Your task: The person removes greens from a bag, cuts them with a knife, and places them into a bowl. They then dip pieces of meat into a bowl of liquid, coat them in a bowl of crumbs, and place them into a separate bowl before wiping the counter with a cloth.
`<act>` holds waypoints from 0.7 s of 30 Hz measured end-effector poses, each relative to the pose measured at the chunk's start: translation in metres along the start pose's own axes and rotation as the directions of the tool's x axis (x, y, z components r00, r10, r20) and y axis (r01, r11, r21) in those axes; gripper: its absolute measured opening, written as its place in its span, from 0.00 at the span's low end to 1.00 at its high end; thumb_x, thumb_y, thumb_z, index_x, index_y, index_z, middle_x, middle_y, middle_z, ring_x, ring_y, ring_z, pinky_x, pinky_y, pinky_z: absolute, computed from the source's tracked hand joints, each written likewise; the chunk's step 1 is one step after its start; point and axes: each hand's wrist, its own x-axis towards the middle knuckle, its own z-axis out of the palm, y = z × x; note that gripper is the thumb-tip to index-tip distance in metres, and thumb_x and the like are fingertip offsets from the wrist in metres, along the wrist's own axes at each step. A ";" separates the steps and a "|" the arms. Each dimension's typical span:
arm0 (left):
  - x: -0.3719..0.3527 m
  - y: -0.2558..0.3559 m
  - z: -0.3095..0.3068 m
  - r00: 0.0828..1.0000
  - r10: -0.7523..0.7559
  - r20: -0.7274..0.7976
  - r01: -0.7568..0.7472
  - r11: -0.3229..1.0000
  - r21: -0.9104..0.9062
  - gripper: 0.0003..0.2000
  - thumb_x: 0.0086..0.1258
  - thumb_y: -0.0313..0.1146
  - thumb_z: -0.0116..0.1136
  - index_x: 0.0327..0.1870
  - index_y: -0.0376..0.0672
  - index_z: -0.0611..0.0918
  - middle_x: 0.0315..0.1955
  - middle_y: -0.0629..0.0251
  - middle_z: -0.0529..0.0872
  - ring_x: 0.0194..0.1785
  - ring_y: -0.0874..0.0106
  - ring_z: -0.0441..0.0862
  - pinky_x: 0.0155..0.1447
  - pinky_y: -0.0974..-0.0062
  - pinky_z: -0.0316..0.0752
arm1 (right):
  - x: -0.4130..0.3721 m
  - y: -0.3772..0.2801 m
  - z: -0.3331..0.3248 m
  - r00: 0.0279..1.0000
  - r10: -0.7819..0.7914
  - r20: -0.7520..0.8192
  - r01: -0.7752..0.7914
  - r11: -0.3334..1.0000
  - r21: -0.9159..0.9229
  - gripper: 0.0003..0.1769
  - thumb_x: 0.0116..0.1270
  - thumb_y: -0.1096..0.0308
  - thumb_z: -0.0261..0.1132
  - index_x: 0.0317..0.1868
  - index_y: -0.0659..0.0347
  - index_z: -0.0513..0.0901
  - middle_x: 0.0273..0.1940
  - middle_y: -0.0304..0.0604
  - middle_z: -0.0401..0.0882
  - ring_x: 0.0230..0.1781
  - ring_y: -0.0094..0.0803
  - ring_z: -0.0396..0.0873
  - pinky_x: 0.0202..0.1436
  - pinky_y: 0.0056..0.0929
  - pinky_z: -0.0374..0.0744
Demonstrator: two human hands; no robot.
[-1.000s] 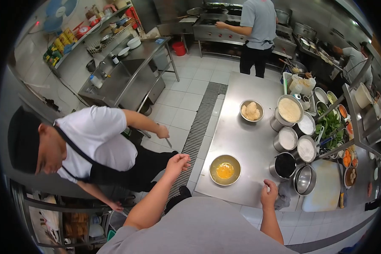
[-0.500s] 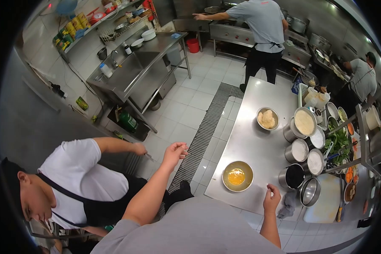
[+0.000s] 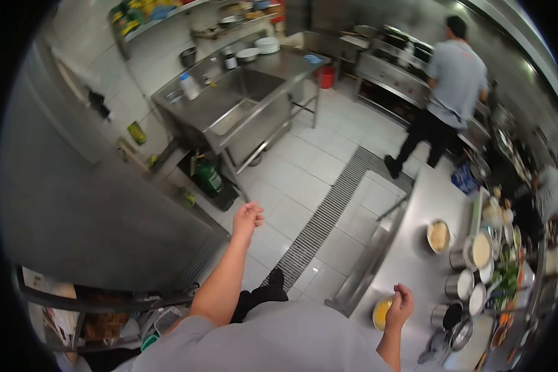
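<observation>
My left hand (image 3: 248,218) is stretched out over the tiled floor, fingers loosely curled, holding nothing. It is near the steel fridge door (image 3: 87,204). My right hand (image 3: 401,305) hangs loosely closed and holds nothing above the steel table (image 3: 415,260). It is right beside a metal bowl of beaten egg (image 3: 382,313), which it partly hides. A bowl of pale food (image 3: 439,235) sits further along the table.
Several metal pots and containers (image 3: 474,273) line the table's right side. A floor drain grate (image 3: 328,214) runs alongside the table. A steel sink counter (image 3: 242,102) stands across the aisle. A person in a grey shirt (image 3: 449,87) walks by the stoves.
My view has swung left toward the fridge and sink. The person in the white shirt and apron has dropped out of view. My left hand has stayed extended; my right hand has risen slightly over the egg bowl.
</observation>
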 end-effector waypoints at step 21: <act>-0.069 0.305 -0.212 0.423 0.756 -0.500 -0.784 0.581 0.217 0.32 0.76 0.21 0.62 0.81 0.35 0.66 0.31 0.69 0.81 0.28 0.81 0.75 0.30 0.81 0.74 | 0.145 -0.092 0.389 0.771 -0.194 0.607 0.177 0.980 0.089 0.10 0.77 0.80 0.64 0.54 0.70 0.89 0.47 0.50 0.93 0.50 0.36 0.91 0.61 0.34 0.85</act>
